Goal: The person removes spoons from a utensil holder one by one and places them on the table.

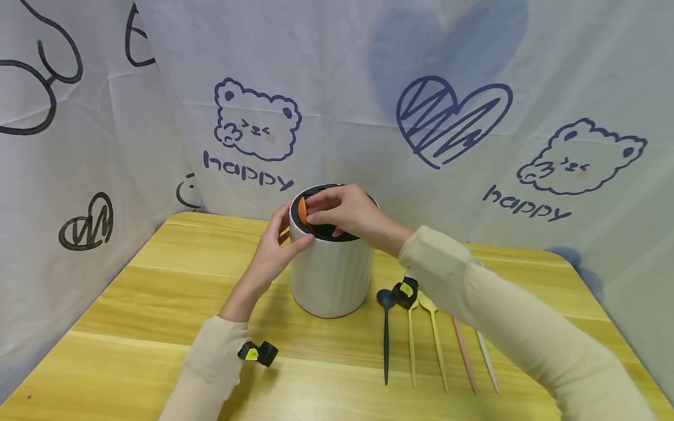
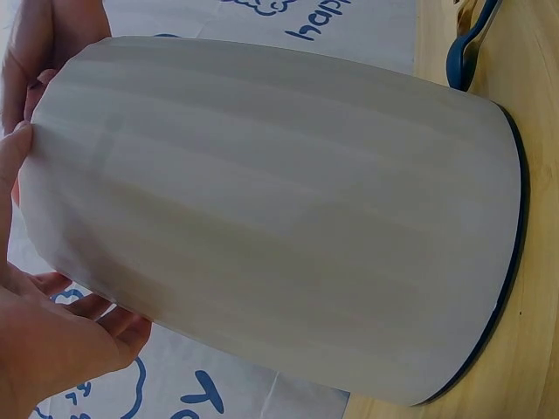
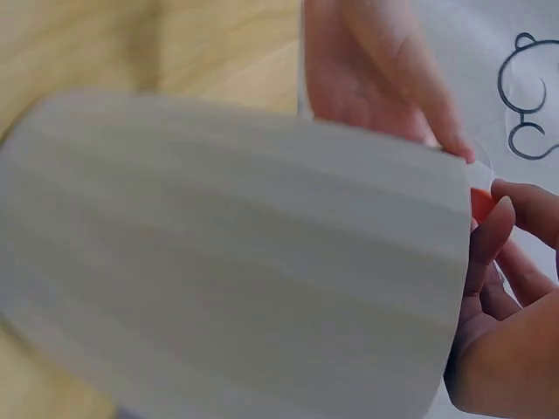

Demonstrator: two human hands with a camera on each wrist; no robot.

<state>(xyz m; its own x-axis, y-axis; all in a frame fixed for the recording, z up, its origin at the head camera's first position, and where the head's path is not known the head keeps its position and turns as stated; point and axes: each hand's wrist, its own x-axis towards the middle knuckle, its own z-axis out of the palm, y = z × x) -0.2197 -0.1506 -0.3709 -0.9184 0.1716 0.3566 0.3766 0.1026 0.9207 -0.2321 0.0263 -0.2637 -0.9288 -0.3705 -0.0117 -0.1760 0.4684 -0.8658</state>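
Observation:
A white ribbed bin [image 1: 332,278] with a black top stands upright on the table. My left hand [image 1: 272,251] holds its left side, thumb at the front rim and fingers around the wall. Over the bin's opening, my right hand [image 1: 350,213] pinches an orange spoon [image 1: 302,210] by its rounded end, near the left of the rim. The spoon's lower part is hidden inside the bin. In the right wrist view only a bit of the orange spoon [image 3: 481,205] shows between the fingers, beyond the bin's edge.
Right of the bin, a dark blue spoon [image 1: 386,339], two yellow spoons, a pink handle [image 1: 465,356] and a white handle [image 1: 488,362] lie side by side. My right sleeve covers the tops of some. A white printed cloth [image 1: 337,76] hangs behind the wooden table [image 1: 316,380].

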